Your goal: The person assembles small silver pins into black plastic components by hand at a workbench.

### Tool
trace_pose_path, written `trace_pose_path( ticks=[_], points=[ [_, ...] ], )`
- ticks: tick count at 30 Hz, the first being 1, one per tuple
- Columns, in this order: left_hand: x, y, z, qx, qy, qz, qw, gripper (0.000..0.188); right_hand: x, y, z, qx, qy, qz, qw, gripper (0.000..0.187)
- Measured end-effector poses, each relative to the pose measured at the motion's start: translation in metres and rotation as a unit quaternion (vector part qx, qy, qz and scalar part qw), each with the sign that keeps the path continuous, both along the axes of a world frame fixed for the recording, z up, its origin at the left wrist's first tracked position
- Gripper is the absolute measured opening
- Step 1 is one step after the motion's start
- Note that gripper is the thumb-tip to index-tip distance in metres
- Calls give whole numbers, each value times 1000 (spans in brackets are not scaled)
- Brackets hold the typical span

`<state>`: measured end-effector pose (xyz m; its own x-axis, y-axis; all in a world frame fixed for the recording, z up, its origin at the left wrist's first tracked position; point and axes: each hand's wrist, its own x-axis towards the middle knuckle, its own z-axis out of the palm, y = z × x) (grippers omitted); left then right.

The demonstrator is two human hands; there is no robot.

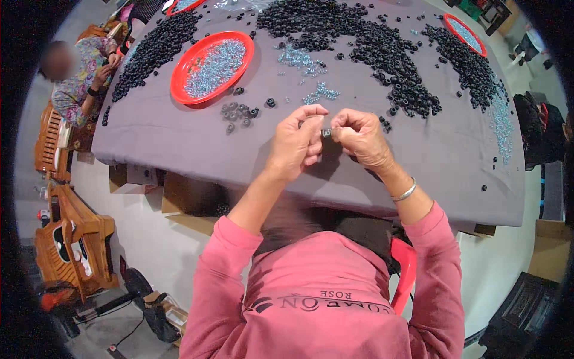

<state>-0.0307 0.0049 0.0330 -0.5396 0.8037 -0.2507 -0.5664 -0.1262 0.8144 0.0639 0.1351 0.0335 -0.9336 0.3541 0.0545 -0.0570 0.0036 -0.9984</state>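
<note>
Above the near part of the table, my two hands meet almost fingertip to fingertip. My right hand is closed in a pinch on a small dark round piece with a pale, shiny centre. Beside that piece, my left hand has its thumb and fingers curled together; whether it grips anything is hidden. Several greyish round pieces lie left of my left hand, with a few black ones next to them. Small clear-blue pieces are scattered just beyond my fingers.
A red plate full of clear-blue pieces stands at the left on the grey-covered table. Heaps of black round pieces spread across the far side. Another red plate is at the far right. A person sits at the left edge.
</note>
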Motion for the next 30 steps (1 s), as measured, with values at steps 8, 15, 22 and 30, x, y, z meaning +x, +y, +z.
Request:
trace_pose_path(
  ticks=[8,15,22,30],
  points=[
    [-7,-5,1,-38,80,56,994,20,-2,7,-2,-58,-22,-25,998,7],
    [0,-2,-4,8,159,-23,987,27,1,14,-1,-176,-20,0,984,7],
    [9,2,-14,61,84,5,995,27,-1,14,-3,-192,-26,12,981,10],
    [14,5,-14,45,144,56,987,23,0,15,-3,-180,-41,22,983,10]
  ],
)
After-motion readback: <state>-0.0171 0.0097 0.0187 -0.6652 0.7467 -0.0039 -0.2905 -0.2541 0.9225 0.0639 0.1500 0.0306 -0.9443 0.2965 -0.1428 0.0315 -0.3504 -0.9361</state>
